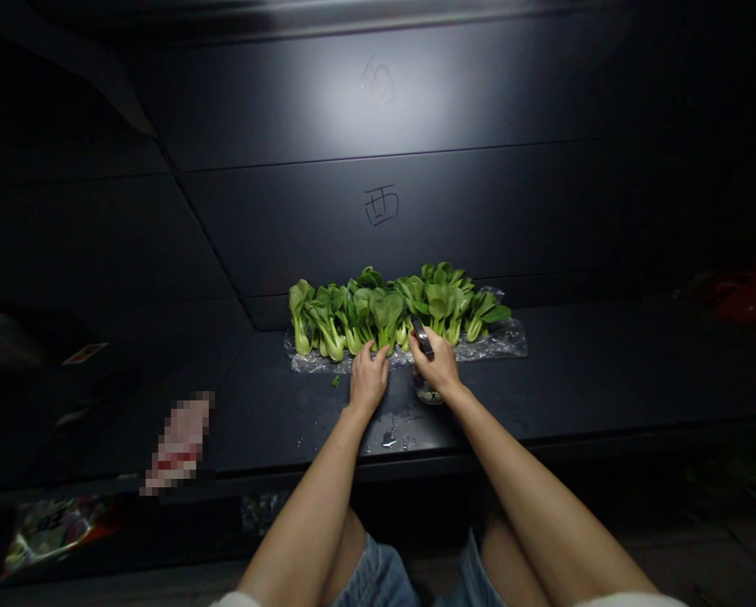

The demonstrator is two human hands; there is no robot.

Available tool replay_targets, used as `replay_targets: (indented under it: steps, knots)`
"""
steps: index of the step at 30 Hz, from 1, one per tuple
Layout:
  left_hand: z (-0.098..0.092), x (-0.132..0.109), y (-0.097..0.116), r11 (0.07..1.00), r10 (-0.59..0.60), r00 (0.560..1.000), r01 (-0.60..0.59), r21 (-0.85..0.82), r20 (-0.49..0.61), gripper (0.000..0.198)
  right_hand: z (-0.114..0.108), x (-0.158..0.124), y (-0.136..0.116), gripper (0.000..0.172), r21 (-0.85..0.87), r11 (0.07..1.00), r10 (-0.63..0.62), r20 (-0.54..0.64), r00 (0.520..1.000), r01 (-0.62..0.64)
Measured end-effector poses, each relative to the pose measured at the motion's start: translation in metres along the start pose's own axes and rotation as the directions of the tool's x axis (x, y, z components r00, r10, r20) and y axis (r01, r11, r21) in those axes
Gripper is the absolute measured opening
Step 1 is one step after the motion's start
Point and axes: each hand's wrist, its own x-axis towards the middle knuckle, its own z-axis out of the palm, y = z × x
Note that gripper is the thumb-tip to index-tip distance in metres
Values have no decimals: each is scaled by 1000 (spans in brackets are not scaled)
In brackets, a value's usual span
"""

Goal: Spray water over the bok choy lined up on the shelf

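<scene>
Several heads of green bok choy stand close together on a sheet of clear plastic film, leaning toward the dark back panel. My right hand is wrapped round a spray bottle; its dark trigger head shows above my fingers and its clear lower body below them. The nozzle end points at the bok choy. My left hand lies at the front edge of the film, fingers spread and reaching to the stem bases in the middle. Whether those fingertips press on a stem is too small to tell.
The dark shelf carries water drops and a leaf scrap in front of the film. A marked dark panel rises behind. Left is a pixelated patch; a printed bag lies lower. Red items sit far right.
</scene>
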Motion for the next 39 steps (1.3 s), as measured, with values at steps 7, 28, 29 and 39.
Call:
replay_targets:
  steps: [7,28,29,39]
  knots:
    - [12,6,2,997,9,990,-19,71,139,41,-2,0,2,24,42,998,-44,36,998,42]
    - [28,8,2,993,-109,988,113,-35,112,52,-2,2,5,24,80,997,-4,4,1000,4]
    - [28,8,2,993,-104,989,110,-51,108,51,-2,2,5,24,78,997,-3,8,1000,2]
    - [18,9,-6,986,-65,997,70,-154,35,37,-1,2,7,27,-33,999,20,21,1000,-19]
